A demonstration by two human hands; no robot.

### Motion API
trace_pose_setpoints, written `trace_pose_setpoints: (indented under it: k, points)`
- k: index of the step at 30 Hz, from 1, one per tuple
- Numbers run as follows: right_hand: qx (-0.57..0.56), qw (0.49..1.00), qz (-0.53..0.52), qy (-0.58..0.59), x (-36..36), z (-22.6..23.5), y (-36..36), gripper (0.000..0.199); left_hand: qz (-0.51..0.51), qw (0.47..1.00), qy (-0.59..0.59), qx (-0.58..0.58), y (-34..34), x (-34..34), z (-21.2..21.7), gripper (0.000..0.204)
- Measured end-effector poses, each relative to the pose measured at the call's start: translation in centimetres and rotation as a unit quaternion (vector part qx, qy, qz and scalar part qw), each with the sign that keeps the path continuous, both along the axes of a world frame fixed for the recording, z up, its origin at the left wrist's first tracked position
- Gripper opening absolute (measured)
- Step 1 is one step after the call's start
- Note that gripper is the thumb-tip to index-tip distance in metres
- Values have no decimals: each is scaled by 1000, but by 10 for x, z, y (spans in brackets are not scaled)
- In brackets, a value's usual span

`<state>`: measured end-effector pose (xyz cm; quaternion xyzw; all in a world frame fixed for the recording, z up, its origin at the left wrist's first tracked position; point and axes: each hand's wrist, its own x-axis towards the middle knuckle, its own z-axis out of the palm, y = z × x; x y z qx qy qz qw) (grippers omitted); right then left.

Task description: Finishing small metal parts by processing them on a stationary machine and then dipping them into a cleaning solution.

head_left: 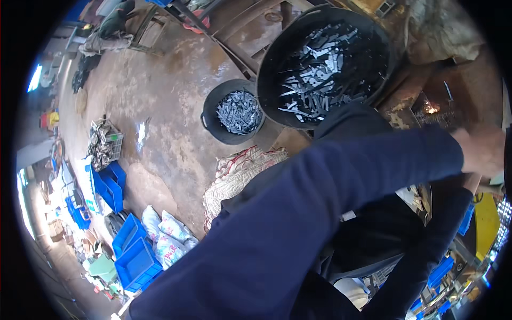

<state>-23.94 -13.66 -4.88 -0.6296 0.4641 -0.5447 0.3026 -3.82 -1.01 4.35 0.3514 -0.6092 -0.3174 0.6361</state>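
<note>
My left arm in a dark blue sleeve reaches across to the right side. My left hand (477,152) is at the far right edge, its fingers cut off and blurred. Just below it is a small part of my right hand (472,182), mostly hidden. What either hand holds, if anything, does not show. Left of the hands is a dark, worn metal surface with a bright orange glow (432,108) on it. A thin metal strip (448,90) lies beyond the glow.
A large black tub (266,101) of flat dark metal pieces stands ahead, beside a smaller black bucket (207,124) of similar grey pieces. A woven sack (229,178) lies nearer. Blue bins (136,261), filled bags (173,229) and a crate (114,141) stand on the left floor.
</note>
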Motion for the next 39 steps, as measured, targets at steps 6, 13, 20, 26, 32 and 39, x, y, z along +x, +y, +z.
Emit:
trace_pose_setpoints:
  k: [6, 13, 20, 26, 32, 39]
  points:
    - [38, 991, 118, -41, 141, -45, 15, 28, 405, 882, 222, 88, -74, -84, -71, 42]
    - [55, 995, 76, 45, 48, -55, -10, 28, 237, 931, 169, 219, -50, -141, -50, 78]
    - [81, 990, 78, 84, 39, -68, -10, 27, 406, 875, 163, 207, -38, -167, -36, 63]
    - [98, 987, 84, 101, 44, -85, -11, 27, 525, 827, 26, 201, -6, -118, -27, 44]
    - [111, 983, 101, 102, 68, -105, -10, 27, 576, 788, -123, 179, 6, -84, -25, 32]
    - [125, 980, 110, 105, 84, -124, -4, 26, 606, 726, -292, 146, 17, -65, -23, 21]
